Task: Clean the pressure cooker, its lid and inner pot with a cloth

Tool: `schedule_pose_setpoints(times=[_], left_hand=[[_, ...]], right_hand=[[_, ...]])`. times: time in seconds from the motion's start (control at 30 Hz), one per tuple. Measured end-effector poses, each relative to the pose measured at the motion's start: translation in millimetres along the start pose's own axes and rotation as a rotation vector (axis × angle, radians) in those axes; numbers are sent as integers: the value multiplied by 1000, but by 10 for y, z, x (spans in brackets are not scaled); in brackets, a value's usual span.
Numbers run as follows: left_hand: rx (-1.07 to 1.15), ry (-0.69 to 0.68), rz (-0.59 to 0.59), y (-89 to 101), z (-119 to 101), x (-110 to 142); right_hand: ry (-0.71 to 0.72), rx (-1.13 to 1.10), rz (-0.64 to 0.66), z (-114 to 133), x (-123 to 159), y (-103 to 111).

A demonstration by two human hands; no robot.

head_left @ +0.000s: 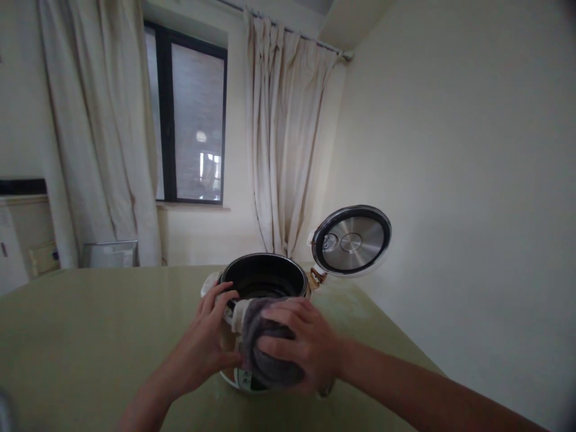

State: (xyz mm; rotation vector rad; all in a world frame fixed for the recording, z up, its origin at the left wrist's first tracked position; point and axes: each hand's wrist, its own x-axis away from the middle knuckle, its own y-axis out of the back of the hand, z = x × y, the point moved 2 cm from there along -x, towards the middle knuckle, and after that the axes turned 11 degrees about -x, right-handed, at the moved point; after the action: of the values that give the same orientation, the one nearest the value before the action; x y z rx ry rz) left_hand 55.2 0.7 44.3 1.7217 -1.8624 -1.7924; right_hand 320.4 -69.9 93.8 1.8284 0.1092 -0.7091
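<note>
The right grip (pixel 299 342) is holding a bunched grey cloth (pixel 270 363), its fingers curling over the top and its thumb lying across the middle. The cloth is covering part of the front of a rice cooker (pixel 228 339), which is standing between the two grips and just beyond them. The left grip (pixel 209 336) is spanning wide, its fingers resting at the cooker's near left rim and its thumb reaching low toward the cloth's edge; whether the thumb is touching the cloth, I cannot tell. A control panel (pixel 244 379) is showing just below that thumb, partly hidden by the cloth.

Beyond both grips, the black inner pot (pixel 263 270) is facing upward. The lid (pixel 352 242) is standing open, beyond the right grip and to its right, showing its metal underside. The worktop (pixel 90 336) is stretching out beneath and to the left of the left grip. Well beyond the grips, pale curtains (pixel 288 120) are hanging beside a dark-framed window (pixel 198 123).
</note>
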Motion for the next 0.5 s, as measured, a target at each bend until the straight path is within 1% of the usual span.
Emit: schedule_pose_setpoints(times=[0.1, 0.17, 0.2, 0.27, 0.37, 0.43, 0.47, 0.5], left_hand=[[34, -63, -2, 13, 47, 9], [54, -95, 8, 33, 91, 6], [59, -105, 10, 43, 111, 4], [55, -101, 0, 55, 141, 2], [33, -50, -10, 46, 161, 9], [19, -12, -7, 34, 157, 18], [15, 0, -6, 29, 151, 21], [12, 7, -8, 27, 141, 24]], right_hand=[[28, 24, 61, 208, -563, -198], [33, 55, 70, 236, -741, -279], [34, 60, 58, 223, -749, -296], [25, 49, -11, 164, -611, -278], [-32, 45, -199, 61, -125, -194], [-123, 55, -342, 3, 260, -198], [-202, 52, -433, -29, 441, -233], [-314, 37, -528, -67, 604, -292]])
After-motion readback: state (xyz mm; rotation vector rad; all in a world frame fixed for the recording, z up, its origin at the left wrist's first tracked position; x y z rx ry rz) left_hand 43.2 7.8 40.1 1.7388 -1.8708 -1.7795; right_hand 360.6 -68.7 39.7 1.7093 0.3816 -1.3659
